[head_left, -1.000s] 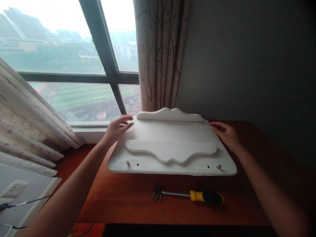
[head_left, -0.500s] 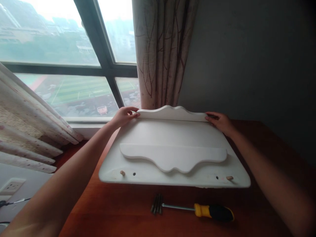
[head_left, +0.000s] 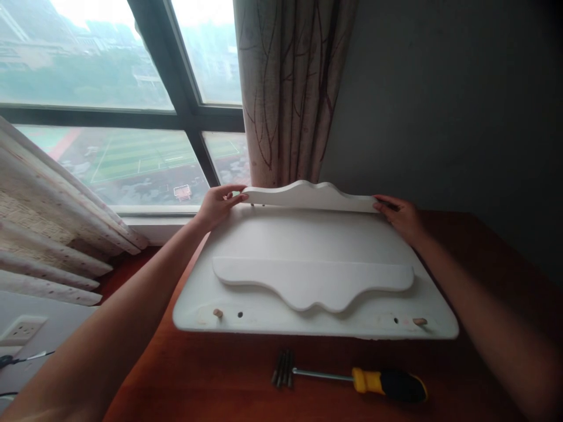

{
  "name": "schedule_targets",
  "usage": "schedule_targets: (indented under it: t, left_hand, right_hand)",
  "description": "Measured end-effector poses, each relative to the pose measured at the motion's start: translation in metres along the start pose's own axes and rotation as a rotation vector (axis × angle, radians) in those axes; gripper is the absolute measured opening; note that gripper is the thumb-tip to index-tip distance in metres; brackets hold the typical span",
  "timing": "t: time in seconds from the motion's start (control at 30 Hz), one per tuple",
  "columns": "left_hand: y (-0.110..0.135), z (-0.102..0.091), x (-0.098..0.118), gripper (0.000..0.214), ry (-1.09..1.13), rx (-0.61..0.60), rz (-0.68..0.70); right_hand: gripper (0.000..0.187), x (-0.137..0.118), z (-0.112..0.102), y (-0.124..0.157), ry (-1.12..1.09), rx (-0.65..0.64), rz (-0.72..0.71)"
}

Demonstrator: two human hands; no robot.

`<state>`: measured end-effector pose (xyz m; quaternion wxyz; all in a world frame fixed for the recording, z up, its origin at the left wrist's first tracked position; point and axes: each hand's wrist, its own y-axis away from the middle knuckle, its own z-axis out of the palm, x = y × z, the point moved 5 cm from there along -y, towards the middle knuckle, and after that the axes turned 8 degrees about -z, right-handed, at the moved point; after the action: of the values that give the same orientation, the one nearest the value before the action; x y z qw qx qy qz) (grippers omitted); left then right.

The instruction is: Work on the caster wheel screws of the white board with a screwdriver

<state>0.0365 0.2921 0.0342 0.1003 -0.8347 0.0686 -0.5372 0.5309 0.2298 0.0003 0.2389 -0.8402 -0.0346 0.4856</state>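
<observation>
A white wavy-edged board stands on edge at the far side of a white panel, slightly raised from it at the left, where a small peg shows in the gap. My left hand pinches the board's left end between thumb and fingers. At its right end, my right hand grips it the same way. A second wavy board lies flat on the panel's near half. Near the panel's front corners, a left wooden dowel and a right wooden dowel stick up, each beside a dark hole.
On the reddish-brown table, before the panel, lie several bolts and a screwdriver with a yellow and black handle. Behind are a curtain and a window. A wall socket is at lower left.
The upright board has lifted a little off the panel, opening a gap beneath it. Both hands rose with it. The view has shifted slightly.
</observation>
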Motion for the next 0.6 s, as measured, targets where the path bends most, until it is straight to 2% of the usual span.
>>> schedule_targets:
  t: [0.1, 0.17, 0.3, 0.47, 0.6]
  left_hand:
    - [-0.004, 0.001, 0.011, 0.058, 0.07, 0.061, 0.024]
    - [-0.006, -0.001, 0.018, 0.054, 0.099, 0.081, 0.066]
    - [0.003, -0.01, 0.024, 0.041, 0.042, 0.033, 0.131]
    - [0.024, -0.019, 0.013, 0.04, -0.171, -0.015, 0.142]
    - [0.037, -0.018, 0.007, 0.038, -0.227, -0.047, 0.174]
  right_hand:
    - [0.05, -0.005, -0.005, -0.002, -0.045, 0.118, -0.002]
    - [0.05, -0.008, -0.01, -0.003, -0.072, 0.161, 0.003]
    - [0.042, -0.019, -0.018, 0.004, 0.01, 0.054, -0.075]
    - [0.032, -0.03, -0.023, 0.024, 0.102, -0.047, -0.2]
    - [0.026, -0.035, -0.02, 0.04, 0.185, -0.089, -0.286]
